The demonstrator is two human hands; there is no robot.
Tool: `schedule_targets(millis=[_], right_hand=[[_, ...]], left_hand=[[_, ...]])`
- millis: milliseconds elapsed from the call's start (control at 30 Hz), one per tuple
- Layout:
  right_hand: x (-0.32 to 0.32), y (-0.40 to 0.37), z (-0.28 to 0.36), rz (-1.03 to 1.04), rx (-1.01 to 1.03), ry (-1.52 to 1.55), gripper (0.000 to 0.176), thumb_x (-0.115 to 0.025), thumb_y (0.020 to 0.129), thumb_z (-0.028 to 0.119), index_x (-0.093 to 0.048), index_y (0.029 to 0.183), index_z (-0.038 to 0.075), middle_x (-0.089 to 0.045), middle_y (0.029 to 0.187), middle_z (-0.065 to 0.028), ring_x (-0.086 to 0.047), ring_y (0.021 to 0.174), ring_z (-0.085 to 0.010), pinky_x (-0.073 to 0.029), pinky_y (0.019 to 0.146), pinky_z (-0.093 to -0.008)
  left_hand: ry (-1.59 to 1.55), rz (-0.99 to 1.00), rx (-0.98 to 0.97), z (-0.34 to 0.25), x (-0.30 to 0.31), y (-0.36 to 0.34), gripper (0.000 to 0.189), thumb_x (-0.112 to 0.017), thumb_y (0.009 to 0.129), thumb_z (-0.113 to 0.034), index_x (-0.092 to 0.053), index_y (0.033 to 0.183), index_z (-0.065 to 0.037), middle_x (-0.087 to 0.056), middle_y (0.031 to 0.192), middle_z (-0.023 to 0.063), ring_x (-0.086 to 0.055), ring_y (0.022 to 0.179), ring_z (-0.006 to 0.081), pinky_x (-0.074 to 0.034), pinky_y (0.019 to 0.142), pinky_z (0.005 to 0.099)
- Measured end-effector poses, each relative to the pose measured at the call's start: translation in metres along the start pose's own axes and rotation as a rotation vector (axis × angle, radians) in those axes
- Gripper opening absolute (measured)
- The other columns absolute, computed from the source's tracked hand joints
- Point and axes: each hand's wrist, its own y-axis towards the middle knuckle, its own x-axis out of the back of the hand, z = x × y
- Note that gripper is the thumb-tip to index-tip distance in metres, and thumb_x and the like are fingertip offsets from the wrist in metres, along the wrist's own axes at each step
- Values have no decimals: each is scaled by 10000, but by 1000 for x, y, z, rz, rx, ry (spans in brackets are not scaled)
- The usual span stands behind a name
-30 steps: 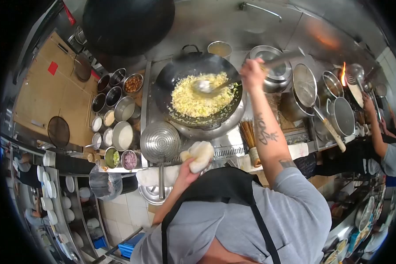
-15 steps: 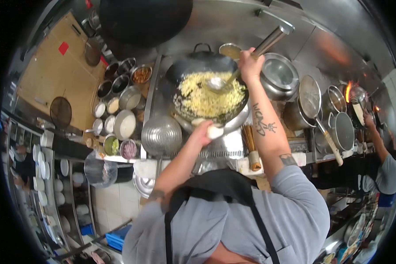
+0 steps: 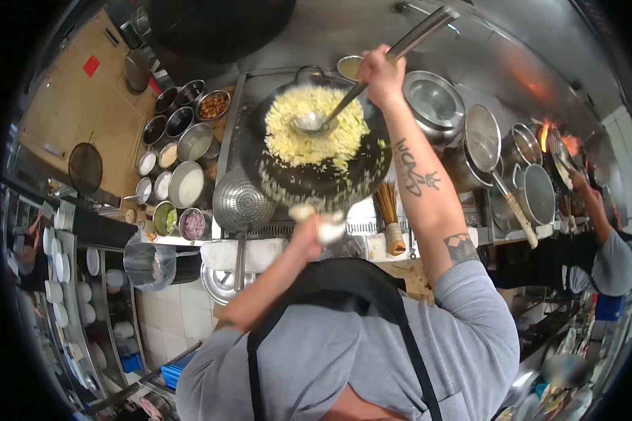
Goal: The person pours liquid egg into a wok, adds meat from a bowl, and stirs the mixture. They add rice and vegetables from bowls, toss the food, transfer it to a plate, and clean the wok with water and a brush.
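My right hand point(image 3: 383, 76) is wrapped around the handle of a long steel ladle point(image 3: 423, 31), whose bowl rests in the food. That food, a yellow and white chopped mix like egg fried rice point(image 3: 316, 130) with green bits, lies heaped toward the far side of a black wok point(image 3: 372, 165). Loose grains smear across the wok's near side. At the wok's near edge my left hand point(image 3: 307, 240) is closed with a white cloth point(image 3: 330, 230) over the wok's rim or handle; motion blur and the cloth hide the exact grip.
Left of the wok stand several ingredient pots point(image 3: 187, 184), and a perforated strainer point(image 3: 243, 202) lies close by. A bamboo brush point(image 3: 393, 228) sits nearer me. To the right are a lidded steel pot point(image 3: 434, 98) and a mesh skimmer point(image 3: 483, 140). Another person's arm point(image 3: 590, 200) works near flames farther right.
The wok has tilted and its food has shifted toward the far side. The ladle's bowl has moved left with it. My left hand has dropped slightly nearer me and left.
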Motion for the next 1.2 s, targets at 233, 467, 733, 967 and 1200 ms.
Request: schedule_targets(millis=[233,467,733,967,1200], right_hand=[[-37,8,67,-4,-71,-128,234,-596,792,66,-472,593,49,-408,475,-5,-404,359,-146,-338,360,-313],[10,1,20,-52,-36,104,181,-616,781,24,-496,656,76,-499,556,-33,-472,427,-128,-384,387,-295],[-25,18,123,362,77,162,275,-522,845,103,-401,598,88,-342,494,-9,-289,395,-127,-237,390,-292],[62,16,5,90,4,-91,240,-567,859,100,-433,662,129,-426,524,-4,-367,402,-129,-306,386,-275],[126,9,-34,-276,25,61,193,-532,813,76,-436,656,134,-339,500,22,-319,402,-123,-307,383,-306]], left_hand=[[-175,-191,-18,-34,-56,11,227,-407,960,-163,-461,1121,-13,-631,1027,201,-654,907,370,-546,823,538],[-186,29,-103,49,39,22,274,-557,833,6,-541,1098,75,-624,1077,213,-658,979,339,-581,800,484],[-218,-33,-115,-37,-12,77,223,-543,888,-137,-542,1059,7,-641,928,168,-680,797,334,-576,707,542],[-242,99,-224,-26,61,30,360,-593,926,-218,-510,1215,-19,-628,1115,171,-667,970,310,-573,832,461],[-406,170,-234,10,137,-64,494,-530,933,-180,-385,1373,-7,-542,1286,194,-582,1150,326,-483,992,460]])
